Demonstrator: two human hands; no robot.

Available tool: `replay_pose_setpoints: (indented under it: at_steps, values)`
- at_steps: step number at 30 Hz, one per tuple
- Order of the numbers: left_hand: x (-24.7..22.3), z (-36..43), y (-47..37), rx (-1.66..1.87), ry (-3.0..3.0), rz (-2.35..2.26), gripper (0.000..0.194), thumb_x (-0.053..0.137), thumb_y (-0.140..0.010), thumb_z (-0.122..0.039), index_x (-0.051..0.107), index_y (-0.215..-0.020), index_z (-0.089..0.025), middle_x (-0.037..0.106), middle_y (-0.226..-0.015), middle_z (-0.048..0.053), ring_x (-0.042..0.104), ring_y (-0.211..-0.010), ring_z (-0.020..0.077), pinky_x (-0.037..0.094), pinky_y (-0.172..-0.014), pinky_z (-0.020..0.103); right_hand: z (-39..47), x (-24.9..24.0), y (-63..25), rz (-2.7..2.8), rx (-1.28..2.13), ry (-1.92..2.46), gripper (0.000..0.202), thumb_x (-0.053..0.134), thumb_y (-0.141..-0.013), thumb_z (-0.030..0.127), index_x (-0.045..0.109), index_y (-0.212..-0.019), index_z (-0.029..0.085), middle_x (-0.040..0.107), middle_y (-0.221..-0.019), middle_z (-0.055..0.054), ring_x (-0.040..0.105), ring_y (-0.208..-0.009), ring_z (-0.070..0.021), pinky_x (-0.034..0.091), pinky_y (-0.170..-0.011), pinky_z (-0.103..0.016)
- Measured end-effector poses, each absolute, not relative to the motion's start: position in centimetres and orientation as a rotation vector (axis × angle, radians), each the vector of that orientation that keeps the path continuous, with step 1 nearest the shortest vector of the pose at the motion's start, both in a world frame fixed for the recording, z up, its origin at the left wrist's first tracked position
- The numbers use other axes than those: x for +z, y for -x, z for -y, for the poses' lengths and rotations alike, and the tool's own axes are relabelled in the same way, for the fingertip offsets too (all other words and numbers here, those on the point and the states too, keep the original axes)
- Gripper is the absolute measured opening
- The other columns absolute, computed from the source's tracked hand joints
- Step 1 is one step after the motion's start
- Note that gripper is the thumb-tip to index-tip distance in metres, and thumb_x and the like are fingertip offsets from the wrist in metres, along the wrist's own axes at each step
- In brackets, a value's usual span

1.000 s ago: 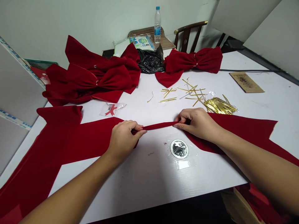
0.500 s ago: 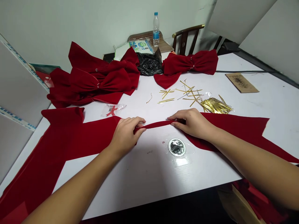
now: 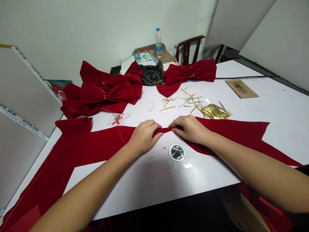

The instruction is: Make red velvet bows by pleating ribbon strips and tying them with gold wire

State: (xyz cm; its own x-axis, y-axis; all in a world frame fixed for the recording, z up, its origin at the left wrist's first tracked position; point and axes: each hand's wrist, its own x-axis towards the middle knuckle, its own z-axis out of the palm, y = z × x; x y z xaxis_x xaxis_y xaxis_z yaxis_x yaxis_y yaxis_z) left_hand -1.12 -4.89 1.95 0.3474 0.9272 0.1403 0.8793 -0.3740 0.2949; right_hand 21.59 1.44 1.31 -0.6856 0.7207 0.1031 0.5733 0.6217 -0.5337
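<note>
A long red velvety ribbon [image 3: 101, 145] stretches across the white table, its left part folded over and hanging toward the near edge. My left hand [image 3: 146, 135] pinches the gathered middle of it between thumb and fingers. A short way to the right, my right hand [image 3: 188, 129] pinches the same narrow gathered strip. Between the two hands only a small stretch of bunched fabric shows. On the right the ribbon spreads flat again and ends in a notched tail. Just beyond my right hand lies a pack of gold twist ties [image 3: 216, 111], with loose gold ties [image 3: 190, 98] beside it.
Red bows [image 3: 111, 90] are piled at the back left, and another bow [image 3: 193, 74] lies at the back right. Between them sits a black plastic bag [image 3: 152, 74]. A cardboard piece [image 3: 241, 88], a small bagged red ribbon [image 3: 117, 120] and a round cable grommet [image 3: 177, 152] are also around.
My left hand has moved right along the ribbon, closing most of the gap to my right hand. The exposed gathered strip is shorter, and the view has shifted slightly.
</note>
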Motion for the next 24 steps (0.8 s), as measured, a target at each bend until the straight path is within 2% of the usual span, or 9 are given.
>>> replay_pose_setpoints:
  at_steps: [4,8,10,12,14,16,19,24]
  values:
    - [1.1,4.9,1.5,0.579,-2.464,-1.632,0.013,0.064,-0.097,-0.029,0.072,-0.102,-0.020,0.075,-0.096,0.006,0.067,-0.091,0.0231,0.052,-0.084,0.038,-1.5,1.5,-21.7,2.549,0.726,0.967,0.014,0.061,-0.090,0.011,0.071,-0.098,0.018,0.073,-0.095,-0.003,0.063,-0.084,-0.0151,0.042,-0.077,-0.027]
    - [0.5,4.9,1.7,0.625,-2.547,-1.572,0.016,0.063,-0.099,-0.029,0.074,-0.092,-0.019,0.076,-0.088,0.004,0.067,-0.084,0.0214,0.051,-0.080,0.036,-1.2,2.2,-22.0,2.670,0.582,0.907,0.013,0.059,-0.092,0.013,0.068,-0.100,0.018,0.070,-0.098,-0.005,0.060,-0.091,-0.0183,0.040,-0.077,-0.029]
    - [0.2,4.8,1.7,0.656,-2.575,-1.551,0.016,0.065,-0.098,-0.029,0.074,-0.091,-0.019,0.077,-0.088,0.004,0.066,-0.083,0.0211,0.051,-0.080,0.036,-1.0,2.6,-22.0,2.732,0.490,0.905,0.009,0.063,-0.093,0.021,0.068,-0.101,0.017,0.069,-0.098,-0.007,0.059,-0.093,-0.0206,0.039,-0.077,-0.031]
    - [-0.1,4.7,1.6,0.696,-2.596,-1.533,0.015,0.067,-0.097,-0.029,0.075,-0.090,-0.019,0.076,-0.087,0.004,0.066,-0.081,0.0203,0.051,-0.077,0.034,-0.6,2.9,-21.7,2.768,0.415,0.920,0.020,0.071,-0.092,0.034,0.067,-0.100,0.017,0.068,-0.097,-0.008,0.058,-0.093,-0.0228,0.039,-0.077,-0.033]
    - [-0.4,4.6,1.6,0.733,-2.614,-1.526,0.014,0.068,-0.096,-0.029,0.075,-0.088,-0.019,0.076,-0.085,0.003,0.065,-0.080,0.0195,0.051,-0.076,0.033,-0.3,2.8,-21.1,2.775,0.376,0.921,0.030,0.075,-0.089,0.041,0.066,-0.100,0.015,0.067,-0.099,-0.009,0.057,-0.095,-0.0239,0.040,-0.078,-0.034]
    - [-0.7,4.6,1.5,0.743,-2.623,-1.533,0.016,0.067,-0.097,-0.029,0.075,-0.087,-0.019,0.075,-0.083,0.003,0.064,-0.078,0.0191,0.050,-0.076,0.033,-0.1,2.3,-20.3,2.760,0.391,0.906,0.026,0.075,-0.090,0.036,0.064,-0.099,0.014,0.067,-0.100,-0.009,0.057,-0.095,-0.0232,0.041,-0.079,-0.033]
    - [-0.8,4.7,1.3,0.724,-2.611,-1.549,0.018,0.066,-0.098,-0.029,0.075,-0.086,-0.019,0.074,-0.082,0.003,0.063,-0.078,0.0193,0.050,-0.077,0.034,0.0,1.4,-19.6,2.707,0.425,0.891,0.010,0.064,-0.097,0.023,0.065,-0.093,0.014,0.067,-0.094,-0.008,0.057,-0.092,-0.0201,0.040,-0.077,-0.030]
    - [-0.5,5.0,1.4,0.716,-2.591,-1.514,0.016,0.065,-0.098,-0.028,0.076,-0.092,-0.019,0.075,-0.087,0.004,0.064,-0.081,0.0202,0.051,-0.077,0.034,-0.1,0.3,-19.6,2.637,0.429,0.910,0.014,0.061,-0.098,0.019,0.067,-0.085,0.015,0.066,-0.084,-0.005,0.057,-0.082,-0.0171,0.039,-0.072,-0.028]
